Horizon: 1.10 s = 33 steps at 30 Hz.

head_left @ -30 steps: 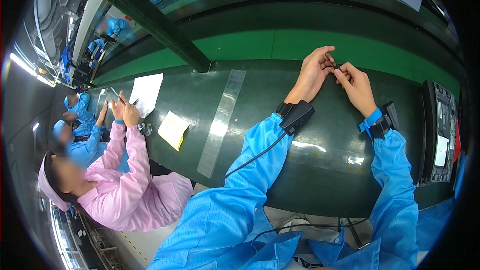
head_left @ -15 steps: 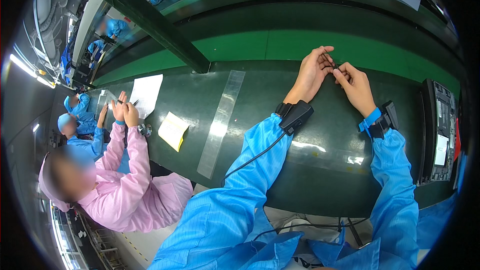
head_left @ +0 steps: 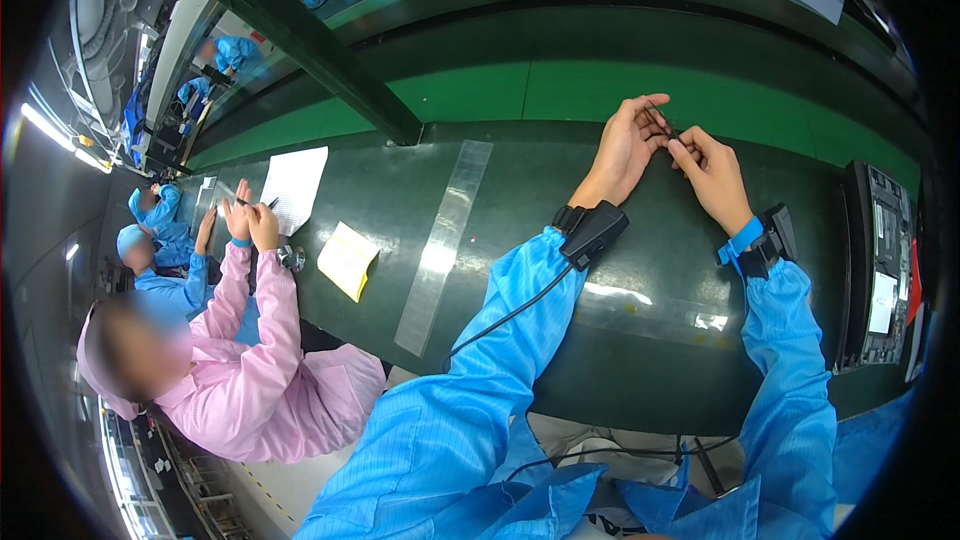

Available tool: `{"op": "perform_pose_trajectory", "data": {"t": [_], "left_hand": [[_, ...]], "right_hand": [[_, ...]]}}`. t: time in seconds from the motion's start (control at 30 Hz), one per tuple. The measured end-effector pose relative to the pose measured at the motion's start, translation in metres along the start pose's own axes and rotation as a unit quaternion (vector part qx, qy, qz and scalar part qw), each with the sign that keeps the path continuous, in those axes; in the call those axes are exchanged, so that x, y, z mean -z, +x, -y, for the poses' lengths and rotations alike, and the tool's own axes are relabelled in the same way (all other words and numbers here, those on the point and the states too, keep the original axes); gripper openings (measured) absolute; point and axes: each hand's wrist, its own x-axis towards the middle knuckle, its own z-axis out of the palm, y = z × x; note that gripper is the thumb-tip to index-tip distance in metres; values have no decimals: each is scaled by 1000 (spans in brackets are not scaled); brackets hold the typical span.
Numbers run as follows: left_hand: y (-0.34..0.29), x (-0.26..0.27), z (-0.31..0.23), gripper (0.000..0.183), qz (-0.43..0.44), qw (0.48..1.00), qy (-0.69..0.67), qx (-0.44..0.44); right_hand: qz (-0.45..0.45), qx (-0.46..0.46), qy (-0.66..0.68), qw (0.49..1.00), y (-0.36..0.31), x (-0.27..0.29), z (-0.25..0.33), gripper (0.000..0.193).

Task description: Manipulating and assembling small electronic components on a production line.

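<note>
Over the far part of the dark green bench, my left hand (head_left: 618,152) is turned palm inward, its fingers curled round a thin black cable-like piece (head_left: 669,129). From the other side my right hand (head_left: 712,172) pinches the same piece between thumb and fingers. The two hands are close together, fingertips almost touching. Most of the piece is covered by the fingers, so its exact kind and ends cannot be made out. A black box with a cable (head_left: 594,235) is strapped to my left wrist. My right wrist carries a blue band (head_left: 741,240) and another black device.
An opened black electronic unit (head_left: 880,260) stands at the bench's right end. Left of my arms lie a clear tape strip (head_left: 443,245), a yellow-edged paper pad (head_left: 347,260) and a white sheet (head_left: 294,190). A person in pink (head_left: 235,380) works at the left. A green post (head_left: 315,55) rises beyond.
</note>
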Motion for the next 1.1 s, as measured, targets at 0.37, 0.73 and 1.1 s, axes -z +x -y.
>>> {"op": "perform_pose_trajectory", "data": {"t": [0.37,0.73,1.1], "left_hand": [[1,4,-2,39,10,999,-50,6],[2,10,-4,39,-17,985,-171,4],[0,12,-7,40,14,976,-219,-5]], "right_hand": [[9,-8,-6,1000,0,2,1,29],[8,-7,-7,1000,0,2,2,28],[5,-7,3,1000,1,1,-1,26]]}}
